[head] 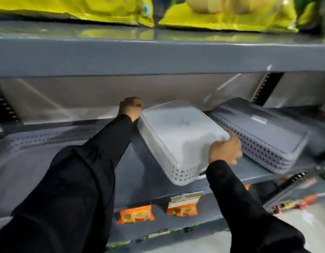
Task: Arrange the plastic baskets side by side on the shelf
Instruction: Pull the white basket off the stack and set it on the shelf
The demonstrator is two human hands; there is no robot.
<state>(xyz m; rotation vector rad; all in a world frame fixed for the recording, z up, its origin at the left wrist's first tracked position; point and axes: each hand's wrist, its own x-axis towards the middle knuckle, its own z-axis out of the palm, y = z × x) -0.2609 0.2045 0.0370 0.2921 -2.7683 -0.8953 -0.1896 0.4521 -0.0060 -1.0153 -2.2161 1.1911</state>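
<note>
A white perforated plastic basket (178,137) lies upside down and skewed on the grey shelf (138,170). My left hand (131,108) grips its far left corner, and my right hand (224,149) grips its near right corner. Right of it, touching or nearly touching, lies a stack of grey perforated baskets (262,136), also upside down. Another grey perforated basket (45,139) sits at the left of the shelf, blurred and partly behind my left sleeve.
The shelf above (158,57) hangs low over the baskets and carries yellow bags (227,13). Orange packets (136,214) stand on the shelf below. A slotted upright (262,88) runs behind the grey stack. Bare shelf lies between the left basket and the white one.
</note>
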